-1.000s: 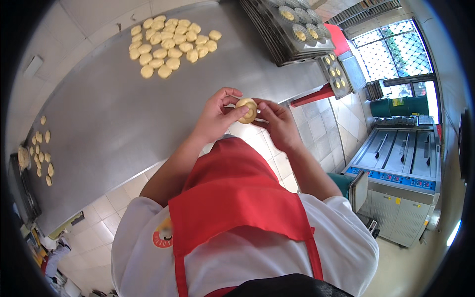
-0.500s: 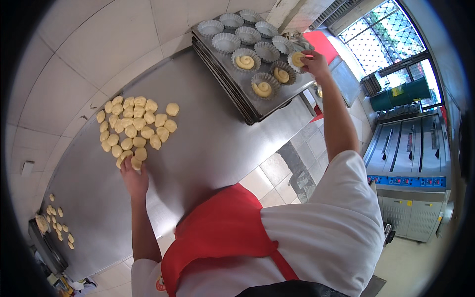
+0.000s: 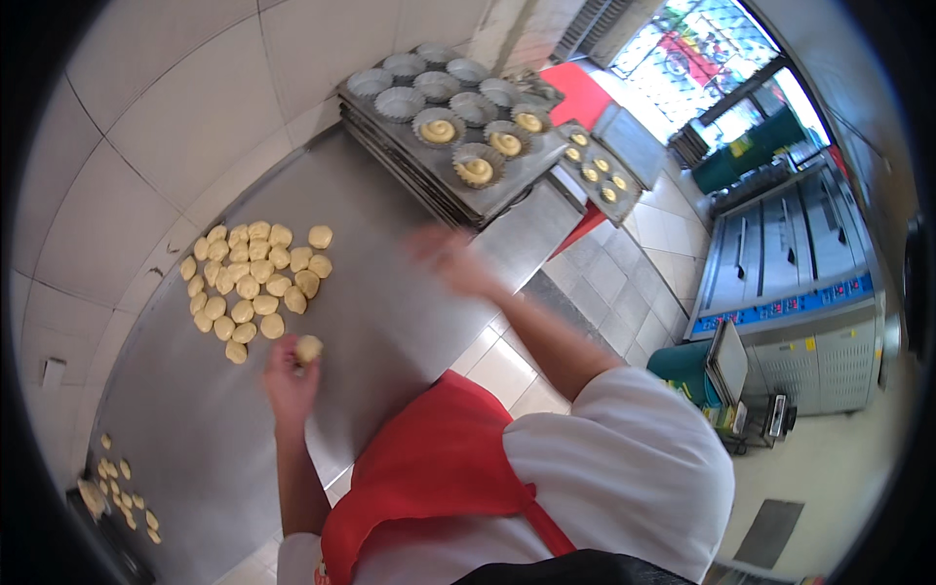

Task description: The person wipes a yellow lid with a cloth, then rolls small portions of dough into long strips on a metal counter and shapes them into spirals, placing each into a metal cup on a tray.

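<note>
Steel counter [image 3: 390, 292]: five filled cups [image 3: 475, 168].

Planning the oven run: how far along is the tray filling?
Done: three liners on the tray hold dough swirls, and the next tray holds more. In hand: the left hand has a dough piece; the right hand, blurred, looks empty. Left: empty liners and the dough pile.

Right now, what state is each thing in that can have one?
Left hand: closed on a pale round dough ball.
Right hand: blurred, empty-looking, above the steel table.
Dark metal baking tray: partly filled; some fluted cups hold dough, others empty.
</note>
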The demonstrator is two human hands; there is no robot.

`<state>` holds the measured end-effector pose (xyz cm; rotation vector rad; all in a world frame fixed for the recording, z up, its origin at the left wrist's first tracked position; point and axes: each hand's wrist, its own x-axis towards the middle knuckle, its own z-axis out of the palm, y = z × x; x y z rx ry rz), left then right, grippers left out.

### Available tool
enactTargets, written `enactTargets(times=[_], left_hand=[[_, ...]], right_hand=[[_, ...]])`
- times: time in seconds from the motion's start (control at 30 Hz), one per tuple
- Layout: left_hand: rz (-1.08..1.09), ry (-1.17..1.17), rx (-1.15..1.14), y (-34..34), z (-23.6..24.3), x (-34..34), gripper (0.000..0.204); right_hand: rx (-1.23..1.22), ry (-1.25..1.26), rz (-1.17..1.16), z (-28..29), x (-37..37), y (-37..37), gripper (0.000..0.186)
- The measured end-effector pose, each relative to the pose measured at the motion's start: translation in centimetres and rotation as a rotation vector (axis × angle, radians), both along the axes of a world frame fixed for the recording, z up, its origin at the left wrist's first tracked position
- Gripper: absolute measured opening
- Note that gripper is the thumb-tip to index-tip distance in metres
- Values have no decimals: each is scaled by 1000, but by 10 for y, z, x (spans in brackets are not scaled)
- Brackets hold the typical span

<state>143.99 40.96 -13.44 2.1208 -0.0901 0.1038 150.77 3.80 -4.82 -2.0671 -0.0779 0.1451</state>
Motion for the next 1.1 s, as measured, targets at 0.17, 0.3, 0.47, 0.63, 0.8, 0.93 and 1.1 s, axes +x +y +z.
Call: enactTargets(times=[0.17,0.3,0.47,0.63,0.8,0.93,1.1], left_hand=[[-322,108,-385,-27,-6,-56,31],[-370,-55,140,-37,-53,-90,29],[-58,-116,-22,-9,-77,-157,48],[14,-18,-54,24,-51,-170,49],[15,-93,-118,-2,-35,-141,56],[-186,-142,-402,-91,-38,-118,72],[-202,1,79,-151,-91,-98,86]], right_hand=[[295,253,149,-66,-116,118,43],[-317,94,113,-99,-148,107,35],[-687,-266,283,-157,-208,147,66],[-896,-177,185,-161,-58,163,108],[-953,-303,-21,-180,44,149,104],[-828,-328,280,-186,-115,151,95],[-836,-262,358,-183,-185,108,91]])
